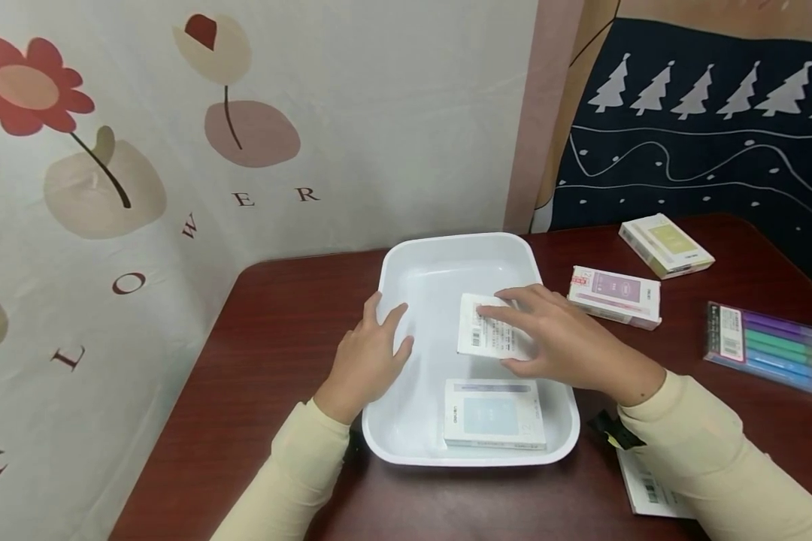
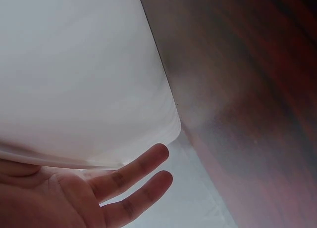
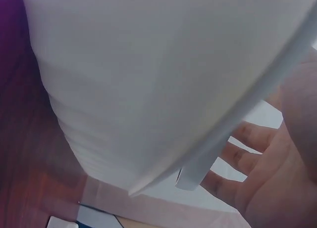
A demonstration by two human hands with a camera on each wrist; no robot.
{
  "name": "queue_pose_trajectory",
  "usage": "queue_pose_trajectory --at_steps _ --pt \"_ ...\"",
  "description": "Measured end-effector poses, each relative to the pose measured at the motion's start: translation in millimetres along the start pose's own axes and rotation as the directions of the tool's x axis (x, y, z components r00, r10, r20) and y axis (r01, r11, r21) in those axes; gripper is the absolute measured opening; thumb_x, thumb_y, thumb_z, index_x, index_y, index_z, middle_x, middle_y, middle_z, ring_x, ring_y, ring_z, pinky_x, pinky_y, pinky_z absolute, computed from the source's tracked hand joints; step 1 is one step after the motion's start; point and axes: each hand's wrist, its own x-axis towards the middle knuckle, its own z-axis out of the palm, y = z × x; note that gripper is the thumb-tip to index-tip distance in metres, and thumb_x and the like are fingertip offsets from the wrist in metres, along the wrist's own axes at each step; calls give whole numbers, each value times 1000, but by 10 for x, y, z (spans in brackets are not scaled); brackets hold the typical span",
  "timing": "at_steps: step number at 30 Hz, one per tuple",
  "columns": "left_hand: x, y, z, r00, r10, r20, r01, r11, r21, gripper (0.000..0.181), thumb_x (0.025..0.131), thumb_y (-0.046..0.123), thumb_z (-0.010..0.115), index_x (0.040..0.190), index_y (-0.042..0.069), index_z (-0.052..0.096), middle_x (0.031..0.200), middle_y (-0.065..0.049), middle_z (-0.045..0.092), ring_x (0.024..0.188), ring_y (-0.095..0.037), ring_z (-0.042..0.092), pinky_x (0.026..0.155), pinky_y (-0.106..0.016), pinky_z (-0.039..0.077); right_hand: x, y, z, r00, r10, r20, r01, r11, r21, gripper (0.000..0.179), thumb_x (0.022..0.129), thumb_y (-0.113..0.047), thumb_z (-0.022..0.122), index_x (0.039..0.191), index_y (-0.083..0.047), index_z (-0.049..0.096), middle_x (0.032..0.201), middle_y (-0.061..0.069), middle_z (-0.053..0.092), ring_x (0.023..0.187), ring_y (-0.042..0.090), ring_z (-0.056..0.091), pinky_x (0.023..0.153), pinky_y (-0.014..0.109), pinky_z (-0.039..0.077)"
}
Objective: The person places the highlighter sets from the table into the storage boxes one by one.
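A white plastic tray (image 1: 440, 259) sits on the table. Over its inside, my right hand (image 1: 548, 330) grips a small white box (image 1: 480, 330) with a barcode and printed text facing up. In the right wrist view an end of that white box (image 3: 195, 171) shows beyond the tray rim, against the fingers of my right hand (image 3: 257, 173). My left hand (image 1: 372, 361) is at the tray's left rim, its fingers spread and holding nothing. Near the tray's front lies a white box with a light blue panel (image 1: 490, 415).
Right of the tray lie a box with a purple panel (image 1: 616, 294), a box with a yellow-green panel (image 1: 668, 244) and a clear pack of coloured pens (image 1: 774, 349). Another white box (image 1: 652, 492) is partly hidden under my right forearm. A printed curtain (image 1: 392, 135) hangs behind the table.
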Motion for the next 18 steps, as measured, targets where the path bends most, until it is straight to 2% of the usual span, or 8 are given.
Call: queue_pose_trajectory --at_steps 3,10,18 --pt "-4 -6 2 1000 4 -4 -4 1000 2 51 98 33 61 146 16 52 157 -22 31 98 -37 70 82 -54 54 16 -7 36 1000 -4 12 4 1000 5 68 77 -31 86 140 -26 60 140 13 57 124 35 56 96 56 50" --pt "-1 -3 10 1000 11 -17 -11 1000 1 51 97 32 61 145 16 53 157 -22 32 107 -40 67 84 -55 54 33 2 144 999 -24 32 24 1000 -4 69 75 -31 88 138 -23 61 137 13 59 122 33 57 98 53 50" --pt "1 1 16 999 23 -38 -22 1000 11 52 97 31 63 145 15 53 155 -23 34 105 -40 67 81 -54 55 45 10 243 999 -28 41 30 999 -30 68 74 -33 89 136 -22 64 133 12 62 118 31 59 95 50 52"
